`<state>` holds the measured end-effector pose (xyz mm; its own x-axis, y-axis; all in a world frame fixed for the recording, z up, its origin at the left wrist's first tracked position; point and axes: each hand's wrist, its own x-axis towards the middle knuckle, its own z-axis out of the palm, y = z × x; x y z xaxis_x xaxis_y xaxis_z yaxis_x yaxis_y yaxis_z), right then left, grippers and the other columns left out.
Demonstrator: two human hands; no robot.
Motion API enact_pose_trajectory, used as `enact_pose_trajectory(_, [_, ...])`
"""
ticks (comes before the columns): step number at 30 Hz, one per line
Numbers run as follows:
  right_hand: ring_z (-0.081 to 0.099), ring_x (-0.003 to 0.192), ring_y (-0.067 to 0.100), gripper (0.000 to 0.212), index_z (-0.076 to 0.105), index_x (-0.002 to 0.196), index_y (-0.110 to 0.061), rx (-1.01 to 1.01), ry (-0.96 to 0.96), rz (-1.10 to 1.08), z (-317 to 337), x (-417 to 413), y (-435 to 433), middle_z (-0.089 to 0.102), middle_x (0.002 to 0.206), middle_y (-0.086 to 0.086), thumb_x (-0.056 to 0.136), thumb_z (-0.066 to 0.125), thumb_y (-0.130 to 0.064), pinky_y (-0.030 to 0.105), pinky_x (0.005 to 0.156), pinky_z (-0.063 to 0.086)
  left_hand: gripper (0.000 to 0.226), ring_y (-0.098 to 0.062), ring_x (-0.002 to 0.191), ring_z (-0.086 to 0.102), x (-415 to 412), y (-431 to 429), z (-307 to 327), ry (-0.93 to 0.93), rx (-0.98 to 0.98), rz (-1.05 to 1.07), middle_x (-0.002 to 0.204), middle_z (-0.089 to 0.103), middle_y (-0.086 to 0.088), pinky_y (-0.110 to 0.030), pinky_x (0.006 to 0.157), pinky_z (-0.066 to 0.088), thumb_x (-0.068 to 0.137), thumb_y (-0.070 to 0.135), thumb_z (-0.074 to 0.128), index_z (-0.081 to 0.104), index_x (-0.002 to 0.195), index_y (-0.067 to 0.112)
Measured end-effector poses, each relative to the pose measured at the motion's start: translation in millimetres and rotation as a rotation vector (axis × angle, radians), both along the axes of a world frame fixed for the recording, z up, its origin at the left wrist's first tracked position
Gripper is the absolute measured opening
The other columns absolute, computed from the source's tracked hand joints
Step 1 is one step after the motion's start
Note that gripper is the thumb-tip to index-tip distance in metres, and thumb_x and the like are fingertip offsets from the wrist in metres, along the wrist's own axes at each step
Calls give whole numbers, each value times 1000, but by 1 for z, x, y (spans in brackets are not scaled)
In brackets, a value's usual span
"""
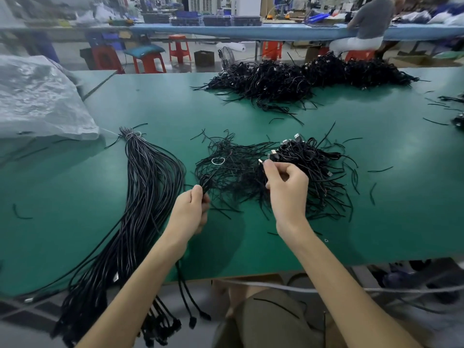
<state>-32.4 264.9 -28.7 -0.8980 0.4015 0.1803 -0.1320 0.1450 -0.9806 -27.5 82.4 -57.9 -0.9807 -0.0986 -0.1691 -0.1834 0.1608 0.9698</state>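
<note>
At the tabletop's (391, 222) front edge, centre: one USB cable (260, 161), pinched at its metal plug by the right hand (288, 189); one black strand (209, 179), clenched in the left hand (193, 212). Judged light, limp and tangle-prone; best taken at the rigid plug. Also counted: one coiled-cable heap (316, 167), one loose-strand heap (226, 172), one far heap (301, 74), one tied bundle (150, 187).

Bright, even overhead light leaves soft sheen on the green table (376, 197). Wide-angle bending curves the edges. The background is blurred.
</note>
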Motion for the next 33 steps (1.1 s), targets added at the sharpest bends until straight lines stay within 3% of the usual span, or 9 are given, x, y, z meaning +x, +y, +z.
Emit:
enact_pose_trajectory(5, [58,66,5,19,66,94,-18,18,-1,149,-11,7,-13,65,84,7,96,68,-37,16,65,46,37,-9,43,26,4,7,7,9,17,-57,58,36,8,-22,38,21,111,33,32,50,84,15])
enact_pose_trajectory(11, [64,80,22,15,63,87,-20,87,-8,144,-28,19,-32,63,94,3,95,70,-29,34,76,54,37,-10,44,24,10,16,14,47,75,-148,62,31,5,-20,40,19,111,35,32,50,88,14])
enact_pose_trajectory(17, [59,79,11,13,64,86,-18,158,73,156,-30,28,-32,58,94,-3,95,71,-25,20,74,47,40,-9,45,26,12,16,13,51,98,-148,63,33,6,-20,39,20,111,41,32,52,89,14])
enact_pose_trajectory(22, [57,75,10,13,65,86,-16,190,78,212,-32,35,-29,59,91,-4,94,72,-23,18,71,45,44,-9,45,25,16,16,13,52,101,-158,60,31,7,-20,40,20,110,45,31,51,85,14])
enact_pose_trajectory(28, [59,74,8,10,68,94,-17,30,-86,446,-32,37,-16,68,90,-2,92,75,-24,21,69,46,43,-10,43,21,18,9,15,28,104,-247,58,30,5,-18,40,18,111,40,34,49,81,14])
enact_pose_trajectory(33, [60,90,6,51,60,129,-20,-333,-184,730,-25,29,-5,65,107,-4,82,79,-25,28,74,47,52,-11,42,20,20,1,20,6,71,-351,59,26,3,-17,40,18,110,40,36,45,61,26])
